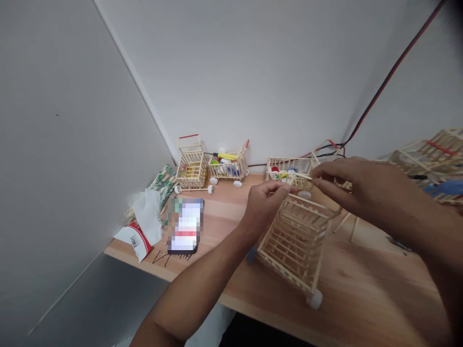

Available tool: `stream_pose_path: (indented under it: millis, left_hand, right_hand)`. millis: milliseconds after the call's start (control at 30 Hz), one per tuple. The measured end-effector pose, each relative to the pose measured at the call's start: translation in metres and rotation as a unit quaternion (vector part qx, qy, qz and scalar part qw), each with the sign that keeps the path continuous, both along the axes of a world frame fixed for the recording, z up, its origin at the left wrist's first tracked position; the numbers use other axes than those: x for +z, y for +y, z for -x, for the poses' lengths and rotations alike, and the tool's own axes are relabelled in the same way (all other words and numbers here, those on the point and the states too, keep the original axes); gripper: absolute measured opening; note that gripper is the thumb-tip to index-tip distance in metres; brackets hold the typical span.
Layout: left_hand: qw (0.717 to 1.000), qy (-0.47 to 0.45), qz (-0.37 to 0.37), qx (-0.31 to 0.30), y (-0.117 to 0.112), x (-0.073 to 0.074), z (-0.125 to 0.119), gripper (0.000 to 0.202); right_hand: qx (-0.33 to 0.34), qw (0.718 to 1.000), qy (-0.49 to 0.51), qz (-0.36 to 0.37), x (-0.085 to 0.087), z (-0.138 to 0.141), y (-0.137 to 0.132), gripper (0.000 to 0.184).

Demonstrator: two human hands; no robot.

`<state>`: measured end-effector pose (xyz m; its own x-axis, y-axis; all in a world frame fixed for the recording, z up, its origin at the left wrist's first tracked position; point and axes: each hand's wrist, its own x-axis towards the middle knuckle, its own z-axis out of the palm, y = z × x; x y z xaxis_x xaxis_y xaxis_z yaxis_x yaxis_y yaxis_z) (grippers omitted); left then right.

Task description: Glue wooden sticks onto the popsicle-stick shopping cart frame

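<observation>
A miniature shopping cart (294,238) built of thin wooden sticks stands tilted on the table before me, with white wheels at its lower corners. My left hand (265,202) is closed in a pinch on the cart's upper end, thumb and fingertips pressed together there. From the right, my right hand (349,185) reaches over the cart, its thumb and forefinger pinching a thin wooden stick (303,176). The stick's other end lies close to my left fingertips. Whether it touches the cart I cannot tell.
Small stick carts (191,168) line the wall, some filled with colourful pieces. At left lie a phone (186,226), a red-and-white packet (135,241), white tissue (148,212) and bundled sticks (162,185). More carts (430,154) crowd the right. A red-black cable (394,72) runs down the wall.
</observation>
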<state>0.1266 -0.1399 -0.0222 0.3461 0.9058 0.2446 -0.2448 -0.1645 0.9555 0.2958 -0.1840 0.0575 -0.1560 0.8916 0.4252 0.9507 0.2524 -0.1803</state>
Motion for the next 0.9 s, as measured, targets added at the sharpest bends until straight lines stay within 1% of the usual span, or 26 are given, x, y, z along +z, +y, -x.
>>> stream_pose_path:
  millis: [200,467,700,900]
  left_hand:
    - [1.0,0.005,-0.009,0.004,-0.0006,0.0025,0.0004,0.018]
    - [1.0,0.006,0.004,0.003,-0.0015,0.0027,0.0004,0.018]
    - [1.0,0.013,0.002,0.007,-0.0024,0.0044,0.0011,0.019]
    - [1.0,0.01,0.007,0.007,-0.0019,0.0044,0.0008,0.018]
  right_hand:
    - [0.003,1.0,0.004,-0.007,-0.0012,-0.0007,-0.0022,0.025]
    - [0.016,0.999,-0.01,-0.027,-0.0053,-0.0038,-0.0014,0.02]
    - [0.017,1.0,-0.01,-0.021,-0.0029,-0.003,-0.002,0.021]
    - [0.015,0.999,-0.015,-0.028,-0.0047,-0.0037,-0.001,0.022]
